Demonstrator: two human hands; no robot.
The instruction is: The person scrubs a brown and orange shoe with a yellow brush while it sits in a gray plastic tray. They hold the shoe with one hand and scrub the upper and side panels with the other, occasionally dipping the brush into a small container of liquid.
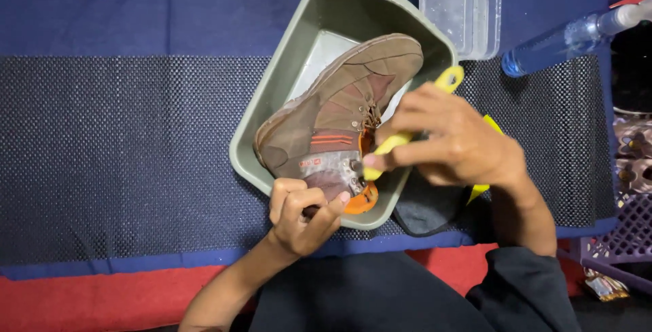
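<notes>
A brown ankle boot (339,111) with orange lining lies on its side across a grey-green plastic tub (309,30). My left hand (302,216) grips the boot's heel and collar at the tub's near edge. My right hand (455,138) is shut on a yellow-handled brush (407,118), whose lower end is pressed against the boot's collar near the laces. The brush's bristles are hidden by my fingers and the boot.
A clear plastic container (462,6) stands behind the tub. A blue spray bottle (564,40) lies at the right. A dark cloth (424,206) sits under my right wrist. A black mesh mat (122,149) covers the blue table; a purple crate (625,244) is at the right edge.
</notes>
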